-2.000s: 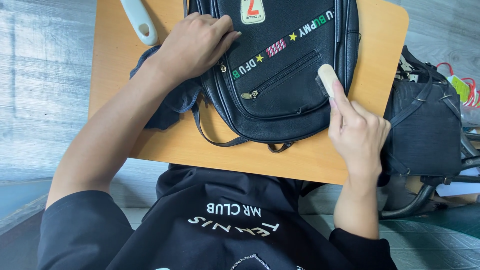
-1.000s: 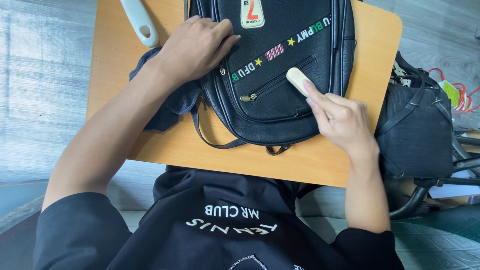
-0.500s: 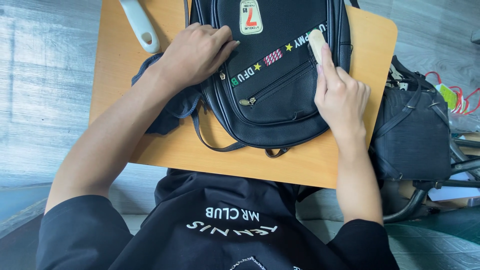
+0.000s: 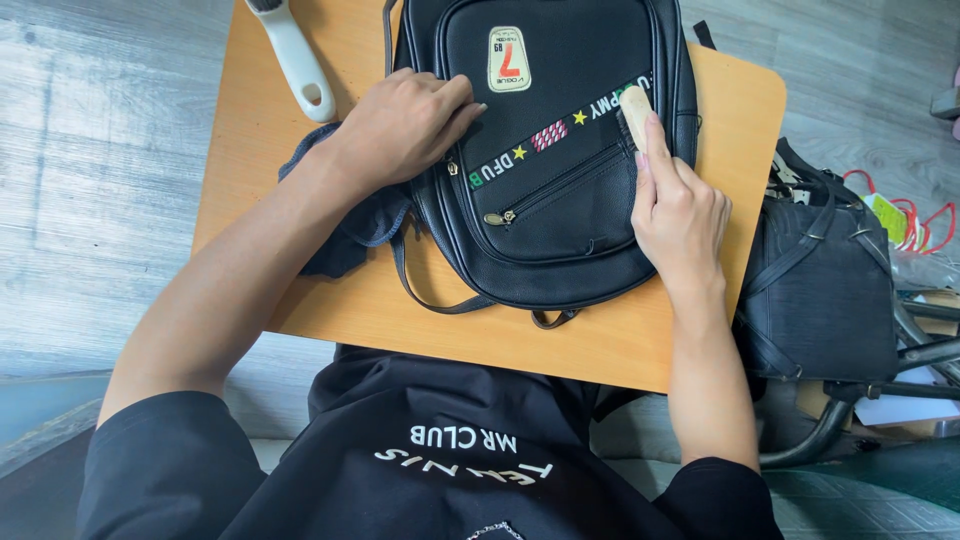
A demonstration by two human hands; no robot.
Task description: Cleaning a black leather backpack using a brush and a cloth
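Note:
A black leather backpack (image 4: pixel 560 200) with a striped band and a front zip pocket lies flat on a small orange wooden table (image 4: pixel 620 330). My left hand (image 4: pixel 405 125) presses down on the backpack's left side, fingers together. My right hand (image 4: pixel 680 215) grips a small pale wooden brush (image 4: pixel 634 108), whose bristles rest on the backpack's right side at the end of the striped band.
A white-handled brush (image 4: pixel 295 60) lies at the table's far left. A dark blue cloth (image 4: pixel 345 225) is tucked under the backpack's left edge. Another black bag (image 4: pixel 820 280) sits on a chair to the right, with red cords (image 4: pixel 915 215) beyond it.
My right hand has carried the small brush from the pocket's lower right, across the front pocket, up to the right end of the striped band. My left hand has stayed in place.

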